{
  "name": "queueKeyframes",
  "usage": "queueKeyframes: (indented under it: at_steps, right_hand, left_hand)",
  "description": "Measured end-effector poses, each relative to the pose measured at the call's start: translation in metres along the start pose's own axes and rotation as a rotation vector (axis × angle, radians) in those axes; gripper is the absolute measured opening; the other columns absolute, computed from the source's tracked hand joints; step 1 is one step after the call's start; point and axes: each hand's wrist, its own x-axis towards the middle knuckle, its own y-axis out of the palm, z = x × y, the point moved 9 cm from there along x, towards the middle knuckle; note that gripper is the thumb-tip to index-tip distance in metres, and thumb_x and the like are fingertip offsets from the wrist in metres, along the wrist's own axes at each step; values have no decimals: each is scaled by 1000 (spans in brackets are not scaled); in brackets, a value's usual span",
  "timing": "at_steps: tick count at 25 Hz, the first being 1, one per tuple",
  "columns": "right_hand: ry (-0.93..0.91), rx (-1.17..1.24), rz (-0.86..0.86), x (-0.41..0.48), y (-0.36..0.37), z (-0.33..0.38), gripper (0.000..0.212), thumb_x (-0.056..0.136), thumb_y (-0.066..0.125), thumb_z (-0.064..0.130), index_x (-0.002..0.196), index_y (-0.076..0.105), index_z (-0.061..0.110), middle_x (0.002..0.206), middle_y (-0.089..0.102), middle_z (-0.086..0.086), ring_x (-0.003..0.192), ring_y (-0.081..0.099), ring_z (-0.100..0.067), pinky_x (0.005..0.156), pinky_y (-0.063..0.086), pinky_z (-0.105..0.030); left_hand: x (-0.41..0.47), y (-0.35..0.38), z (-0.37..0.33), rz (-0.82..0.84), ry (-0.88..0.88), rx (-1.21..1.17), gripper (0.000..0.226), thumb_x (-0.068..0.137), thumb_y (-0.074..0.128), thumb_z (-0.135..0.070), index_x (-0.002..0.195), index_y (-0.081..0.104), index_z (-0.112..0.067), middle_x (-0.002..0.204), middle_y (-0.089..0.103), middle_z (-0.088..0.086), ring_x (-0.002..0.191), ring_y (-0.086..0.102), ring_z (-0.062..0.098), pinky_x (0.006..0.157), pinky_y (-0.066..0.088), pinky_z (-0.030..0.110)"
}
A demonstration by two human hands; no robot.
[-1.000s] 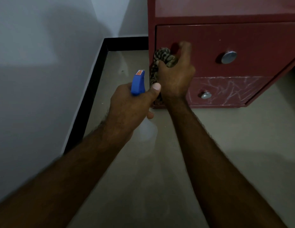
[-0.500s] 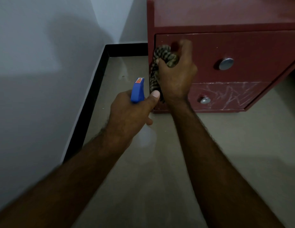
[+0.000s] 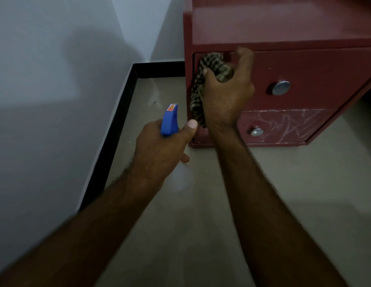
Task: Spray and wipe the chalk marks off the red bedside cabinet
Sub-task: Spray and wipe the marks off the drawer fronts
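Observation:
The red bedside cabinet [image 3: 317,67] stands at the upper right with two drawers and round metal knobs. White chalk marks [image 3: 288,126] cover the lower drawer front; the upper drawer front looks plain. My right hand [image 3: 226,94] grips a bunched checked cloth [image 3: 213,67] and presses it against the upper drawer's left end. My left hand [image 3: 159,146] holds a spray bottle with a blue trigger head [image 3: 169,120], its nozzle toward the cabinet's left edge. The bottle's pale body [image 3: 181,179] shows dimly below my hand.
A white wall [image 3: 56,79] with a black skirting [image 3: 116,125] runs along the left and meets the corner behind the cabinet. Beige floor [image 3: 201,224] spreads below the cabinet. A narrow strip of floor lies between wall and cabinet.
The view has tilted up a little, so the cabinet sits lower in frame. My right hand keeps the cloth at the upper drawer's left end; my left hand holds the bottle steady.

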Motion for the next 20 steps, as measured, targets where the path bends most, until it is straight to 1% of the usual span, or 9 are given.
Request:
queueKeyframes:
  at_steps: [2, 4, 6, 9, 12, 15, 17, 18, 20]
  right_hand:
    - [47, 9, -47, 0, -6, -12, 55, 80, 84, 9, 129, 58, 10, 83, 66, 13, 76, 71, -2, 66, 63, -27]
    - [18, 3, -38, -1, 1, -6, 54, 81, 83, 9, 129, 58, 10, 86, 67, 12, 78, 71, -4, 66, 63, -24]
    - [-36, 2, 12, -4, 12, 7, 49, 83, 82, 9, 127, 59, 9, 93, 72, 5, 82, 73, -6, 65, 62, -20]
    - [-113, -46, 118, -5, 21, 11, 44, 85, 81, 9, 124, 59, 9, 98, 74, 3, 85, 73, -7, 69, 59, -12]
    - [-111, -132, 207, -8, 21, -10, 47, 85, 81, 10, 126, 58, 12, 98, 74, 4, 85, 73, -8, 69, 59, -15]
    - [-1, -227, 324, -28, 23, -51, 50, 85, 80, 8, 128, 58, 15, 99, 73, 2, 86, 71, -11, 69, 61, -22]
    - [109, -224, 377, -41, 17, -84, 52, 83, 81, 6, 128, 58, 17, 101, 71, 2, 88, 71, -12, 72, 63, -29]
    - [211, -168, 377, -44, 12, -104, 53, 82, 83, 7, 128, 58, 19, 102, 70, 4, 87, 71, -12, 72, 64, -31]
    - [476, 18, 337, -51, -1, -143, 56, 80, 86, 10, 127, 58, 21, 105, 70, 4, 89, 73, -13, 71, 66, -34]
  left_hand:
    - [2, -4, 3, -12, -5, 1, 42, 90, 63, -48, 94, 59, -6, 80, 68, 4, 61, 70, 9, 59, 41, 17]
    - [3, -7, 4, -23, -7, 5, 44, 90, 64, -48, 94, 60, -5, 79, 69, 5, 59, 69, 6, 59, 40, 16]
    - [4, -5, 4, -23, -1, -2, 44, 90, 64, -47, 95, 60, -4, 80, 68, 4, 58, 69, 5, 60, 41, 18]
    - [3, 0, 4, -9, -1, -1, 42, 90, 64, -46, 94, 60, -5, 80, 65, 1, 58, 68, 3, 61, 42, 20]
    - [1, 4, 3, 1, -10, -2, 41, 90, 64, -47, 94, 61, -6, 78, 65, -2, 60, 69, 7, 62, 42, 21]
    - [0, 7, 1, 6, 3, -6, 37, 91, 64, -46, 88, 59, -9, 75, 64, -5, 61, 69, 10, 63, 43, 21]
    - [-1, 9, 1, 12, 6, -12, 37, 91, 65, -46, 87, 58, -9, 74, 63, -7, 60, 70, 10, 64, 43, 21]
    - [0, 9, 1, 14, 4, -8, 38, 91, 65, -46, 88, 58, -8, 73, 63, -7, 60, 70, 11, 63, 43, 21]
    - [1, 10, 4, 12, -5, 6, 40, 91, 64, -46, 90, 58, -7, 73, 63, -7, 61, 71, 12, 63, 42, 19]
